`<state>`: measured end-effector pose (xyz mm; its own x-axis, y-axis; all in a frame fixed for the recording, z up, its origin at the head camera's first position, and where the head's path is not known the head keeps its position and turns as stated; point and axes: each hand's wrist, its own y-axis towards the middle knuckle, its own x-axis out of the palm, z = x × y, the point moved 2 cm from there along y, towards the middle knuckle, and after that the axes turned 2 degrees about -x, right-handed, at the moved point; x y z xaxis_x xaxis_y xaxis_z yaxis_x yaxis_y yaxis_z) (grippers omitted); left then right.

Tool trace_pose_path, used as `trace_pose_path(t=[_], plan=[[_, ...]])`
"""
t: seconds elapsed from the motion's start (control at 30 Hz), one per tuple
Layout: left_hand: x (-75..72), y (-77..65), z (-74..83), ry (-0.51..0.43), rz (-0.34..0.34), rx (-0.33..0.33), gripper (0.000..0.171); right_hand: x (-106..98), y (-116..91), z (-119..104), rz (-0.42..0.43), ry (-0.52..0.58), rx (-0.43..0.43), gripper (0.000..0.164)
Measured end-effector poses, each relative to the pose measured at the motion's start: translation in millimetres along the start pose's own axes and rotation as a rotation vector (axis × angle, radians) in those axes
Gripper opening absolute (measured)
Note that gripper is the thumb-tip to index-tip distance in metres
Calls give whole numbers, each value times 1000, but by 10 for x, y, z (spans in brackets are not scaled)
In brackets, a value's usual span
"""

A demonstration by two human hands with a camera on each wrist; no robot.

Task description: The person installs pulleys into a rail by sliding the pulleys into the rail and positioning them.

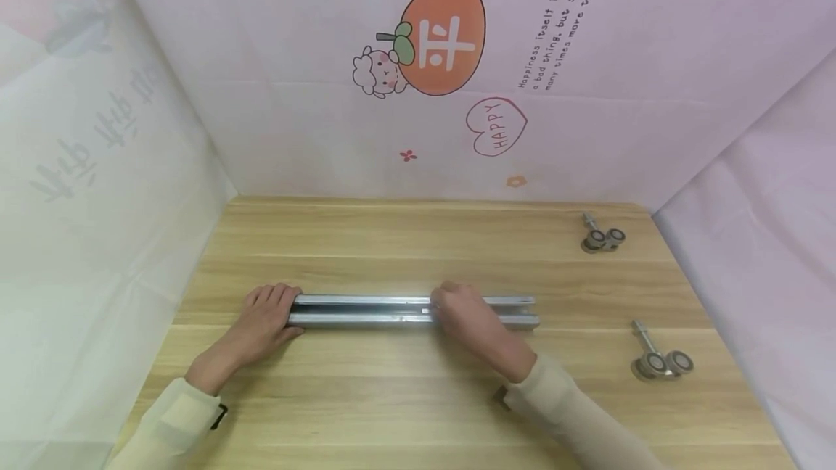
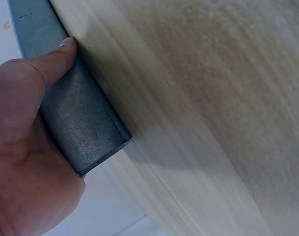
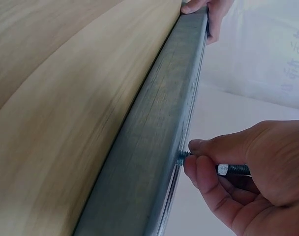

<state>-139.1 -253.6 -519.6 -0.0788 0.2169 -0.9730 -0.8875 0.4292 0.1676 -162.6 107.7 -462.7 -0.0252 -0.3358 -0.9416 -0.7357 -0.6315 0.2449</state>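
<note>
A galvanized metal track (image 1: 366, 320) with a slot along its top lies crosswise on the wooden table. My left hand (image 1: 264, 321) holds its left end, fingers over the far side and thumb on the near side. In the left wrist view the thumb presses against the outer wall of the metal track (image 2: 83, 123). Over the slot, right of the track's middle, is my right hand (image 1: 466, 321). Its thumb and fingers pinch a threaded bolt (image 3: 238, 169) with a nut on it, standing up out of the slot. Whatever the bolt joins inside the track is hidden.
Two roller trolleys with upright bolts lie on the right of the table: one roller trolley (image 1: 604, 239) at the back, another roller trolley (image 1: 661, 364) nearer the front. The wooden table (image 1: 392, 397) is bordered by printed white cloth (image 1: 294, 136) at the back and sides.
</note>
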Motion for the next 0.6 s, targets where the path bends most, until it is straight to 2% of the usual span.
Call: trace_pose_path(t=[0.23, 0.6], plan=[[21, -1, -4, 10, 0, -2, 65, 39, 71, -68, -1, 12, -21, 18], [30, -4, -18, 9, 14, 9, 65, 88, 155, -179, -3, -32, -47, 18]])
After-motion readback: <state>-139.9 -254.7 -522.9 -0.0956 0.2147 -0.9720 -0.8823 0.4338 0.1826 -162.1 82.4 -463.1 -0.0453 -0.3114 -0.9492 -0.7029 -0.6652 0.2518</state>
